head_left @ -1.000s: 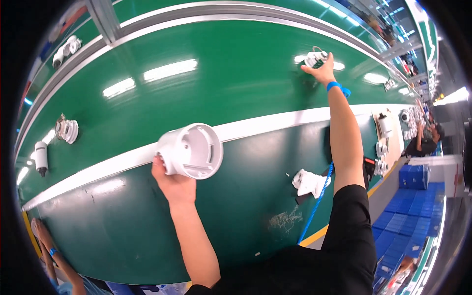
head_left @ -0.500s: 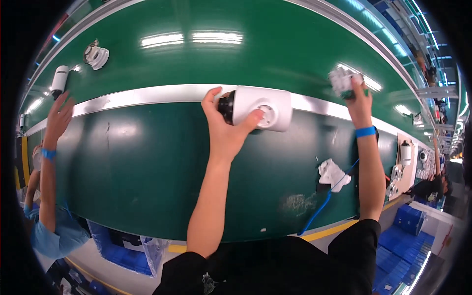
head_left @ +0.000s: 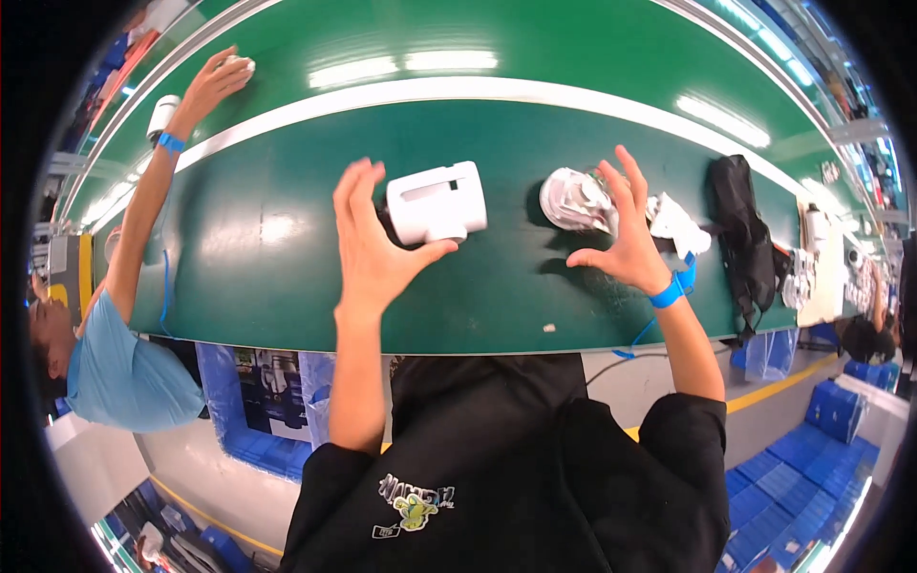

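A white cylindrical camera housing (head_left: pixel 435 202) lies on its side on the dark green table, with its round mount toward me. My left hand (head_left: pixel 368 239) is at its left end, fingers spread, the thumb stretched under the mount; whether it still touches the housing I cannot tell. Part of the housing's black end is hidden behind that hand. To the right, a white round part with metal pieces (head_left: pixel 575 201) rests on the table. My right hand (head_left: pixel 626 229) is open beside it, thumb and fingers wide apart, with a blue wrist strap on.
A crumpled white cloth (head_left: pixel 676 227) and a black bag (head_left: pixel 743 229) are right of my hand. A bright green belt (head_left: pixel 573 72) runs beyond a white rail (head_left: pixel 458 90). At left, a co-worker's hand (head_left: pixel 215 84) is on a small white part; a white cylinder (head_left: pixel 164 116) stands near that arm.
The housing has come down onto the table and turned, and my left fingers have loosened. My right hand brought the white part from the belt to the table and let go. The co-worker reached forward.
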Motion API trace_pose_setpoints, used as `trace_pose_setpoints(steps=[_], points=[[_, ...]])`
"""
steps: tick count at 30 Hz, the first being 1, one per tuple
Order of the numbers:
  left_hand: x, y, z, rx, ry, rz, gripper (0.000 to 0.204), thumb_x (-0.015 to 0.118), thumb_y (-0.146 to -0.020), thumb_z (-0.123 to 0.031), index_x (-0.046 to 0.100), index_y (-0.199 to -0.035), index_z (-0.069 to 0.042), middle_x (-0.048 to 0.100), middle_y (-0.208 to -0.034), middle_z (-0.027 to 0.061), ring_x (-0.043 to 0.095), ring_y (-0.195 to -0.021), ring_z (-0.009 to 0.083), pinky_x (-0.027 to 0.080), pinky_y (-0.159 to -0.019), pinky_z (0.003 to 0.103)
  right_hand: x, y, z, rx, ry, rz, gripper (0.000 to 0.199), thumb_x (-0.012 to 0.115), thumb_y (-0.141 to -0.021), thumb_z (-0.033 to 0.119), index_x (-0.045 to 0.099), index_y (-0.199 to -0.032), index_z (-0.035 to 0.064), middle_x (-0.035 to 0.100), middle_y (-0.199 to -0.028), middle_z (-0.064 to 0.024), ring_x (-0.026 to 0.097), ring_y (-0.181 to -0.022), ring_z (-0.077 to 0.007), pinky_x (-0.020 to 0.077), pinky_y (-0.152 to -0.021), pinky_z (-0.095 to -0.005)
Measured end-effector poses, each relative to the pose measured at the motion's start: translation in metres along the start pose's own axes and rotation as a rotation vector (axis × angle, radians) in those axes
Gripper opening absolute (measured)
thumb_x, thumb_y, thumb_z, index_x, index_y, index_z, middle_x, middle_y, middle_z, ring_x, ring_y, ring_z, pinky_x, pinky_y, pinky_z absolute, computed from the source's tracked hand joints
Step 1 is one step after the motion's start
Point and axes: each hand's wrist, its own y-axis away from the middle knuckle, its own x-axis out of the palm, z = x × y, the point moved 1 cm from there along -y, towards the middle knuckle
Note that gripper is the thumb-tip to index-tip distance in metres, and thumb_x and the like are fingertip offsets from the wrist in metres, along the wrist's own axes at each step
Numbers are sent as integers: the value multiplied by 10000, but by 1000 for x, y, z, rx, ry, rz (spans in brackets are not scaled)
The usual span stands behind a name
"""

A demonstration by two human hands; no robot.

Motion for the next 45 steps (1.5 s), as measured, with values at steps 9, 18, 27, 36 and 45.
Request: trace_pose_setpoints(steps=[9, 18, 27, 36, 45], points=[[1, -36, -38, -73, -245, 630, 827, 842, -524, -397, 507, -1208, -76, 555, -1168, 125, 552, -1066, 309, 420, -940, 416, 22, 58, 25, 594, -198, -245, 379, 772, -700, 152, 598, -1018, 39, 627, -934, -62, 594, -680, -129, 473, -571, -274], [6, 45, -24, 341, 97, -59, 974, 922, -479, -260, 394, -1266, -35, 478, -1207, 167, 493, -1106, 298, 445, -917, 395, 45, 48, 32, 582, -254, -355, 180, 694, -799, 133, 565, -805, 8, 571, -666, -48, 507, -543, -101, 388, -490, -271], [28, 40, -30, 440, 34, -51, 691, 812, -550, -162, 500, -1156, -52, 543, -1135, 121, 560, -1000, 297, 434, -848, 395, -13, 51, 99, 381, -333, -240, 301, 573, -845, -28, 516, -1140, -22, 579, -724, -41, 536, -604, -63, 416, -540, -181], [38, 40, -33, 454, 16, -113, 755, 841, -526, -174, 487, -1183, -61, 555, -1141, 126, 550, -1033, 293, 429, -867, 387, -17, 32, 85, -217, 311, -349, 306, 807, -616, 138, 668, -879, 65, 463, -543, -38, 482, -462, -175, 371, -422, -290], [38, 46, -25, 493, 54, -197, 761, 842, -527, -142, 477, -1187, -37, 552, -1135, 141, 553, -1034, 299, 458, -856, 393, -4, 38, 101, 315, -742, -265, 164, 504, -876, 104, 611, -914, -15, 555, -658, 5, 500, -578, -39, 384, -522, -183]])
